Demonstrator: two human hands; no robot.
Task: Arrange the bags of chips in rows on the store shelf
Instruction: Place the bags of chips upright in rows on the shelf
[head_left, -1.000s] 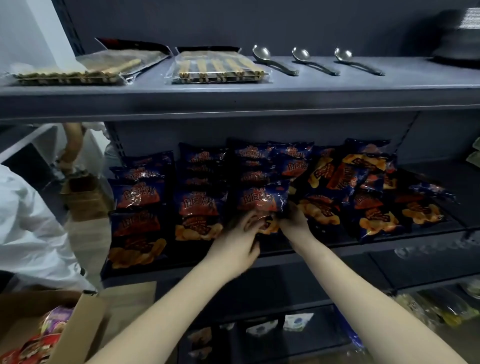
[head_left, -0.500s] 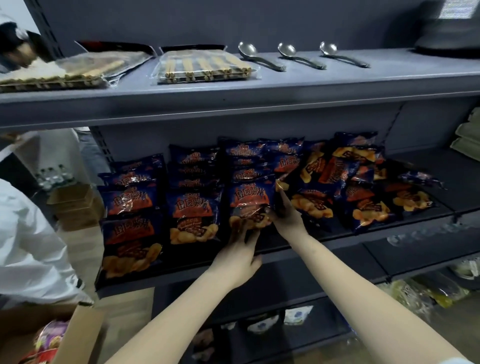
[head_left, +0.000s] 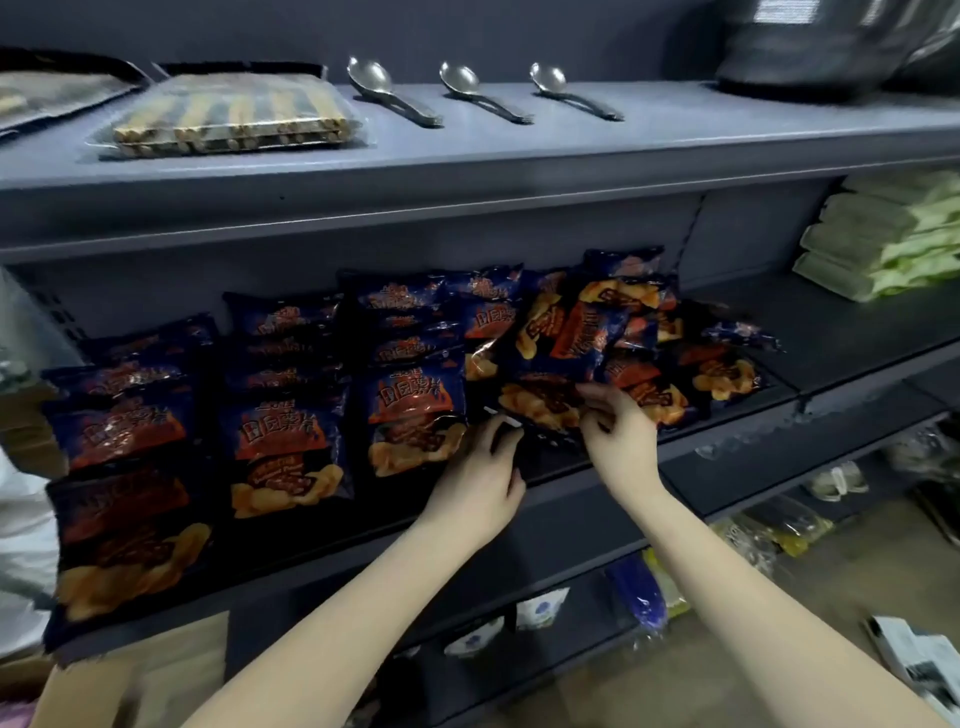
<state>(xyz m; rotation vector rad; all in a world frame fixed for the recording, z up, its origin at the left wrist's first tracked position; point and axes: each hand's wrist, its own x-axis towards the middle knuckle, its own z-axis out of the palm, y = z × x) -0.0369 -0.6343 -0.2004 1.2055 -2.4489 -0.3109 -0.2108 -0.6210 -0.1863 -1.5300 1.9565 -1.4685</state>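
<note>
Looks like this one's mid-sort. Both hands are on the same bag of chips (head_left: 540, 400) at the front lip of the shelf (head_left: 841, 338). The left hand (head_left: 480, 478) has its fingers curled onto the bag's near-left corner, and the right hand (head_left: 618, 441) pinches the near-right edge between thumb and fingers. So both grips are closed on that one bag. It lies skewed, near edge strung between the two grips and the rest running away from them toward the back.

Just left of the left grip are three tidy rows (head_left: 280, 431), with the closest row's front bag right beside the fingers. Behind and to the right of the right grip is the jumbled pile (head_left: 597, 322), bags overlapping at all angles. I can't tell if the held bag's far end is tucked under that pile.

My read is that this is the start of a fourth row. Next it needs squaring up, with the near edge level with the front bags left of the grip, then setting down beside them without overlap. After that, let go and reach past the right grip for another.
</note>
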